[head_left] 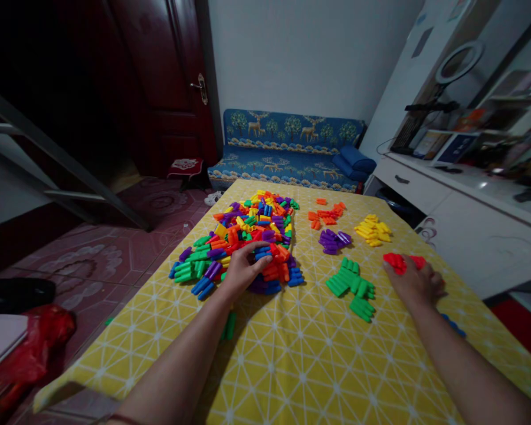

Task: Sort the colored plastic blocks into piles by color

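A: A dim room with a pale wall (301,53) frames a table in a yellow patterned cloth (283,354). Where are the hands?

B: The left hand (241,270) pinches blue pieces (262,252) between thumb and fingers at the near right part of a mixed-color heap (243,227). The right hand (418,286) covers red pieces (396,262) toward the table's right side (whether its fingers close on any, I cannot tell).

A: What lies around them?

B: Green pieces (347,277) sit between the hands, with purple pieces (334,241), orange pieces (330,215) and yellow pieces (372,230) grouped beyond. The right forearm partly hides other blue ones (452,324); a green pair (230,324) lies beside the left forearm.

A: And the surroundings?

B: A blue deer-print sofa (287,156) backs the table, with a dark red door (168,77) to the left and a white cabinet (469,218), cluttered on top, to the right. A metal ladder (66,159) leans at far left, above pinkish floor tiles (154,218).
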{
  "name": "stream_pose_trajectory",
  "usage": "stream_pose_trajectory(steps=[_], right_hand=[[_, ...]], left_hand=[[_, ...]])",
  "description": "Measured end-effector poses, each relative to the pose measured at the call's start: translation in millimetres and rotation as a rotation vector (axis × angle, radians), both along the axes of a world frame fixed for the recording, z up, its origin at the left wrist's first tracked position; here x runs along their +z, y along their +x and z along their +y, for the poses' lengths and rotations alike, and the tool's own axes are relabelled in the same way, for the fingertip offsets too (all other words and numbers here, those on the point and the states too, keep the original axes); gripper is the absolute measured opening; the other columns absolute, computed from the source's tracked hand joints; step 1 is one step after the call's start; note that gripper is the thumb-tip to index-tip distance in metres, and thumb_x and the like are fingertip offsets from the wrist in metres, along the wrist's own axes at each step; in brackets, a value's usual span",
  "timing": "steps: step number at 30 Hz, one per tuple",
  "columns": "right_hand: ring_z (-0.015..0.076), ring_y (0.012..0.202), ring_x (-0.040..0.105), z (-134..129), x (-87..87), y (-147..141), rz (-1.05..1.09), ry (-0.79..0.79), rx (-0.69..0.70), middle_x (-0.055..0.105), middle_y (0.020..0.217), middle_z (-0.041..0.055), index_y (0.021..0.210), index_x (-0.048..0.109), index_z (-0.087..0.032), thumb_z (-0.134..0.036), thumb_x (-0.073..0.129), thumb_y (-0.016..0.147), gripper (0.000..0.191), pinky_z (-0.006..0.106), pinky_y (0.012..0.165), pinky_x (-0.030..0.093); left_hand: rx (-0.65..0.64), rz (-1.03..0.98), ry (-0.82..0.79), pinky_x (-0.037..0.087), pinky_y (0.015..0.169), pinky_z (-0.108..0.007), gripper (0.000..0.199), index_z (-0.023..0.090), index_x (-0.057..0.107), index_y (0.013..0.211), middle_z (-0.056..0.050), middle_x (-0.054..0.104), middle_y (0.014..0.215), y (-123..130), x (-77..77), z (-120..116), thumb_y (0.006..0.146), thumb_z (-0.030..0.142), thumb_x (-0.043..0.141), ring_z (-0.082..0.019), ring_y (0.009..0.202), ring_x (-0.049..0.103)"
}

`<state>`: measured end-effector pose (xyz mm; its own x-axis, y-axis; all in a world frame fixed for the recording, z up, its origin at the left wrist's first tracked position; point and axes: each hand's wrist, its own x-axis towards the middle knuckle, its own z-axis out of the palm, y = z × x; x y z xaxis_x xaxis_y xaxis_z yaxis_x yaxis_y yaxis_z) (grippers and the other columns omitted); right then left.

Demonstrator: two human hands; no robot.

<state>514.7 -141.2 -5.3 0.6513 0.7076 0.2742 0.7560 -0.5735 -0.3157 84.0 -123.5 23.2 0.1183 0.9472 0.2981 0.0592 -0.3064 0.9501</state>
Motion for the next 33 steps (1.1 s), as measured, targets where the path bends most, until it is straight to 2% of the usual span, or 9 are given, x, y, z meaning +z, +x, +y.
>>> stream_pose_trajectory(steps=[6, 9, 12, 17, 19, 21, 25, 29, 33], right_hand=[[0.0491, 0.126, 0.035, 14.5, -6.7, 12.8, -0.041, 0.052, -0.026, 0.044, 0.136, 0.0265, 0.128, 0.057, -0.019, -0.066, 0.047, 0.082, 0.066, 0.072, 0.093, 0.027], [0.0545, 0.133, 0.025, 10.1, -2.7, 8.9, -0.074, 0.136, -0.007, 0.037, 0.143, 0.0318, 0.132, 0.054, -0.015, -0.066, 0.051, 0.081, 0.073, 0.077, 0.094, 0.018], [0.0488, 0.142, 0.013, 3.3, 6.9, -11.6, -0.163, 0.370, 0.137, 0.028, 0.151, 0.0304, 0.135, 0.050, -0.012, -0.059, 0.052, 0.085, 0.069, 0.072, 0.103, 0.012], [0.0308, 0.134, 0.042, -13.9, 28.2, -102.9, 0.112, 0.642, 0.662, 0.042, 0.146, 0.0192, 0.132, 0.049, -0.018, -0.040, 0.055, 0.088, 0.049, 0.051, 0.102, 0.042], [0.0246, 0.114, 0.059, -26.6, 37.0, -150.9, 0.342, 0.586, 0.824, 0.048, 0.140, 0.0151, 0.130, 0.050, -0.022, -0.034, 0.054, 0.089, 0.043, 0.040, 0.086, 0.054], [0.0206, 0.098, 0.065, -40.7, 44.6, -193.7, 0.503, 0.461, 0.933, 0.055, 0.132, 0.0134, 0.132, 0.049, -0.023, -0.032, 0.055, 0.089, 0.044, 0.033, 0.074, 0.057], [0.0226, 0.109, 0.062, -60.6, 51.2, -243.8, 0.490, 0.338, 1.039, 0.061, 0.126, 0.0092, 0.131, 0.053, -0.026, -0.028, 0.060, 0.087, 0.044, 0.038, 0.089, 0.054], [0.0225, 0.105, 0.063, -62.0, 48.4, -239.9, 0.420, 0.379, 1.027, 0.066, 0.113, 0.0082, 0.119, 0.062, -0.024, -0.027, 0.060, 0.087, 0.033, 0.037, 0.090, 0.053], [0.0239, 0.094, 0.065, -53.7, 43.3, -174.7, 0.291, 0.517, 0.782, 0.068, 0.107, 0.0104, 0.110, 0.066, -0.020, -0.040, 0.059, 0.085, 0.033, 0.037, 0.082, 0.053]], left_hand=[[0.006, 0.022, -0.007, 0.054, 0.067, -0.027, 0.044, 0.014, 0.069, 0.109, -0.007, 0.072, 0.092, -0.4, -2.5, 0.9, 0.075, 0.040, 0.074, -0.019, 0.076, 0.067], [0.008, 0.008, -0.022, 0.053, 0.066, -0.027, 0.043, 0.014, 0.069, 0.109, -0.007, 0.071, 0.091, -0.3, -2.2, 1.0, 0.074, 0.039, 0.075, -0.018, 0.074, 0.066], [-0.029, -0.041, -0.045, 0.051, 0.062, -0.025, 0.043, 0.014, 0.068, 0.110, -0.006, 0.070, 0.088, -0.5, 0.9, -0.4, 0.075, 0.037, 0.074, -0.016, 0.070, 0.064], [-0.363, -0.207, -0.136, 0.052, 0.069, -0.027, 0.057, 0.016, 0.058, 0.131, -0.007, 0.071, 0.092, 1.8, 11.4, -10.2, 0.077, 0.030, 0.071, -0.016, 0.071, 0.065], [-0.473, -0.229, -0.197, 0.053, 0.077, -0.031, 0.059, 0.018, 0.056, 0.134, -0.009, 0.072, 0.101, 4.6, 14.2, -15.2, 0.078, 0.029, 0.071, -0.020, 0.081, 0.068], [-0.538, -0.214, -0.233, 0.053, 0.079, -0.033, 0.058, 0.017, 0.057, 0.133, -0.011, 0.072, 0.105, 7.5, 15.1, -19.2, 0.079, 0.031, 0.072, -0.021, 0.086, 0.068], [-0.554, -0.123, -0.232, 0.053, 0.072, -0.028, 0.050, 0.014, 0.066, 0.121, -0.012, 0.072, 0.102, 11.1, 13.5, -23.6, 0.078, 0.037, 0.074, -0.019, 0.079, 0.067], [-0.515, -0.035, -0.207, 0.053, 0.070, -0.027, 0.043, 0.011, 0.070, 0.112, -0.011, 0.074, 0.093, 11.1, 10.2, -23.0, 0.078, 0.038, 0.073, -0.018, 0.076, 0.068], [-0.210, 0.138, 0.064, 0.053, 0.070, -0.027, 0.025, 0.014, 0.074, 0.100, -0.009, 0.075, 0.090, 4.9, 8.3, -14.2, 0.082, 0.029, 0.066, -0.018, 0.077, 0.069]])
